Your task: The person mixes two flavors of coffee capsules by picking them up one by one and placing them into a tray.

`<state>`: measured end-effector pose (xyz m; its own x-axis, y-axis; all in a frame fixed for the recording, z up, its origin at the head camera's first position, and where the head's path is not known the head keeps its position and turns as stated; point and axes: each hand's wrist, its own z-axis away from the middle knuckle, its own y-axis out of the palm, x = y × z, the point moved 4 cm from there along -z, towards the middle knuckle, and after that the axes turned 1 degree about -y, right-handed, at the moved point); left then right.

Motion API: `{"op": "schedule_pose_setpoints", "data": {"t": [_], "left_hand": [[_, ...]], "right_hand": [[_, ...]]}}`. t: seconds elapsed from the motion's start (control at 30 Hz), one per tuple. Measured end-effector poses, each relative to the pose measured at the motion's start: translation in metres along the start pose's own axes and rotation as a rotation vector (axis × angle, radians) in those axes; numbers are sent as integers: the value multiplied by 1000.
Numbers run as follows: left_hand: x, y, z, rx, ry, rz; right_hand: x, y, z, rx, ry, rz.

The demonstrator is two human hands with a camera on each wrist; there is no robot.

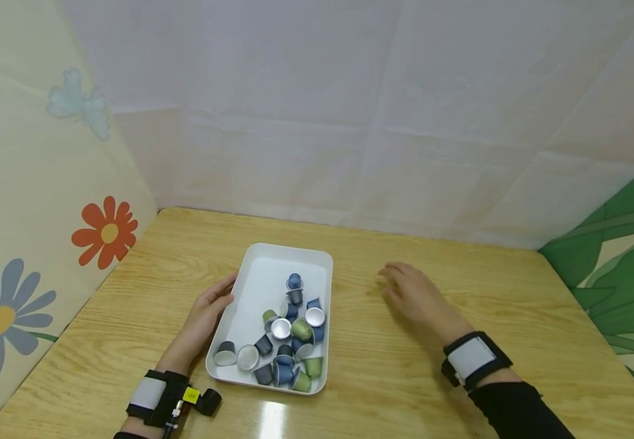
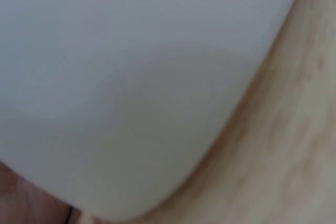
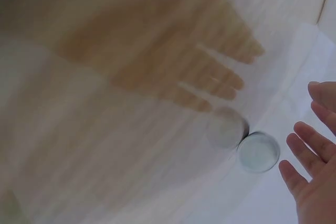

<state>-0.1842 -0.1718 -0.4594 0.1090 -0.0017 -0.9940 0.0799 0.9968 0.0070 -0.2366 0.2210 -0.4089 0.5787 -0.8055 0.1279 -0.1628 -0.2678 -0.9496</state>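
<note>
A white rectangular tray (image 1: 256, 274) bears several coffee capsules (image 1: 302, 330) in blue, green and grey, with silvery lids, mostly gathered in its near half. At its left edge, my left hand (image 1: 203, 317) holds the tray, thumb at the rim and fingertips hidden by the wall. The tray's white side fills much of the left wrist view. Right of the tray, my right hand (image 1: 418, 300) hovers low over the table with fingers extended and parted, holding nothing. Near those fingertips, a round pale capsule-like thing (image 3: 259, 152) shows in the right wrist view.
The light wooden table (image 1: 361, 378) ends at a white cloth backdrop (image 1: 317, 122). A flowered panel (image 1: 26, 201) stands along the left, and a panel with green leaves (image 1: 619, 292) along the right.
</note>
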Motion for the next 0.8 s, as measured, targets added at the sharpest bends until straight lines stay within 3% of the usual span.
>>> {"op": "schedule_pose_setpoints", "data": {"t": [0.27, 0.8], "left_hand": [[-1, 1, 0, -2, -5, -7], [1, 0, -1, 3, 14, 5]], "right_hand": [[-20, -5, -5, 67, 95, 5], [-34, 0, -3, 133, 146, 7]]}}
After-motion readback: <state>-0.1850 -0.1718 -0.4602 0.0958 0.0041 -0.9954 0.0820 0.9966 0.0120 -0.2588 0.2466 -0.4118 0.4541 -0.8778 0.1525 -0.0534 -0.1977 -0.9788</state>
